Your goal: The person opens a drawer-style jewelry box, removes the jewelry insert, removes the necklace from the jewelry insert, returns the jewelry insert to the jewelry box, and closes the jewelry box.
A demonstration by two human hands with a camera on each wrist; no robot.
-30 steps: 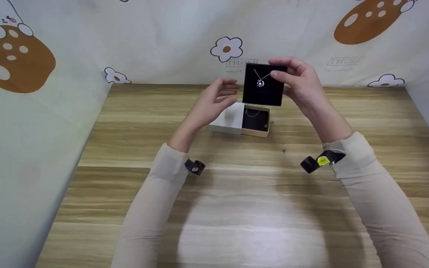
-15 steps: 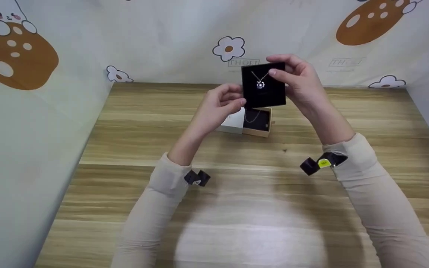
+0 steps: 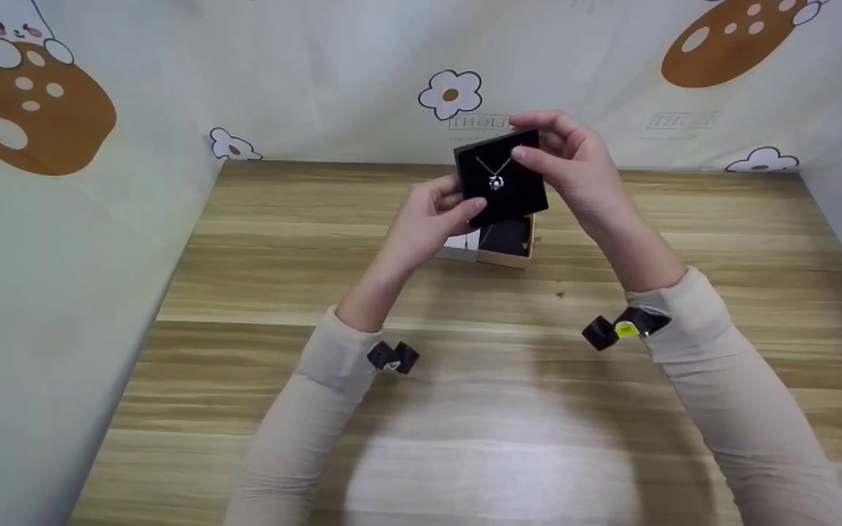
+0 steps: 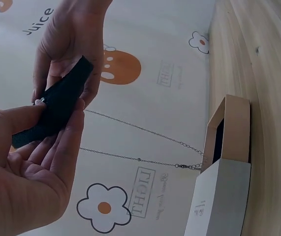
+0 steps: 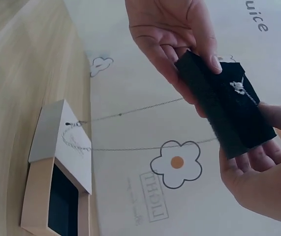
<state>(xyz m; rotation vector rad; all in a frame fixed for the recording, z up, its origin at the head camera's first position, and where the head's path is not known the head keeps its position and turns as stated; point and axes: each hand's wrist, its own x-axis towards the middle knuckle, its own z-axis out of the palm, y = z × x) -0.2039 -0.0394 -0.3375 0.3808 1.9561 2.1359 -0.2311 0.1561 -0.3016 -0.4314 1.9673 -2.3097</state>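
The black pad (image 3: 516,193), with a silver pendant (image 3: 495,183) on its face, is held tilted above the far part of the desk (image 3: 304,394), the left grip (image 3: 425,223) pinching its left side and the right grip (image 3: 582,164) its upper right. Its chain (image 5: 120,114) dangles in a loop towards the partly open box (image 3: 505,258) below. The step in hand looks like steadying the pad two-handed; the next move likely calls for gathering that loose chain without dislodging the pendant.
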